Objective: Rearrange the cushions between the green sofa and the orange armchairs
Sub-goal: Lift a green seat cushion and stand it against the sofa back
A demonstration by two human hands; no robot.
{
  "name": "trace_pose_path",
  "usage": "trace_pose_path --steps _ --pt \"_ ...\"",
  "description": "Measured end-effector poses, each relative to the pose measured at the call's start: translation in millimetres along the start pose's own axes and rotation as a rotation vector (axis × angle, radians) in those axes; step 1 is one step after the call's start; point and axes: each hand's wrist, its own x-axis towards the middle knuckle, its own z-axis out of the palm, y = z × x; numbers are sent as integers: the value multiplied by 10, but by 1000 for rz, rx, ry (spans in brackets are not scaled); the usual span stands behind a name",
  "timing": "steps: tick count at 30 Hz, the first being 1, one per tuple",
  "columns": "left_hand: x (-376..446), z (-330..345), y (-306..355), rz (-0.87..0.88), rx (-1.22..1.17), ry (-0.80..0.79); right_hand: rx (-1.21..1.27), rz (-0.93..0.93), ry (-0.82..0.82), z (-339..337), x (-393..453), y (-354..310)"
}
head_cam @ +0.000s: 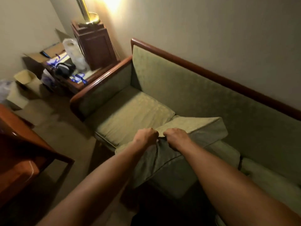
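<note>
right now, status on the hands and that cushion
Left hand and right hand both shut on the green cushion's near edge. Cushion tilted up off the sofa seat. Nothing in the way.

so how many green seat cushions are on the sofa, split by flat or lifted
flat seat cushions: 2, one at the armrest end, one at the far right
lifted seat cushion: 1, gripped by left hand and right hand
total: 3

The room is dim; warm glare from a lamp [88, 12] at the top washes the wall. Deep shadow fills the lower foreground. The whole frame is soft, tilted, and bowed at its edges.
</note>
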Motion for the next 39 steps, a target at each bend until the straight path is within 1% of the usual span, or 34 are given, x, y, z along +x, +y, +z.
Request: trace_pose_path --steps 2,3,4,7,8,11,12,14,16,17,19,21,24,26,27,29,34,39 --pt "100 -132 -292 -38 -30 49 -4 12 42 -178 254 -67" --pt "116 -150 -416 -55 -53 77 -16 -2 34 -217 343 -81" --pt "159 -187 -568 -81 -67 102 -44 -24 6 -262 470 -85" --pt "273 -265 -880 -168 -72 135 -129 -49 -156 -305 707 -74" --pt "342 -282 -945 -177 -97 155 -157 -46 -174 -305 788 -65" --pt "494 -294 -1012 -217 -228 200 -219 -46 -131 -273 1019 -35" --pt "522 -272 -1020 -252 -262 200 -231 -51 -101 -285 1089 -23" --pt "590 -219 -1071 -302 -255 167 -249 -86 -65 -379 1319 22" --pt "603 -155 -1093 -343 -259 93 -280 -121 -86 -488 1556 84" --pt "583 -117 -1079 -346 -267 67 -296 -131 -122 -517 1625 112" --pt "599 -32 -1058 -314 -231 89 -327 -181 -208 -525 1768 185" --pt "645 49 -1025 -276 -175 115 -312 -242 -231 -472 1894 271" --pt "747 66 -1030 -278 -114 65 -248 -328 -262 -440 2034 333" --pt "769 27 -1039 -271 -136 22 -137 -328 -349 -422 2027 316" --pt "848 -75 -1057 -261 -136 5 -84 -329 -354 -463 2073 368" --pt "906 -201 -1111 -230 -131 -17 -21 -317 -356 -512 2082 406" --pt "1244 -881 -1299 -95 -2 -12 91 -232 -302 -871 2249 563" --pt "1686 -1579 -1563 19 95 -44 177 -107 -193 -1185 2520 641"
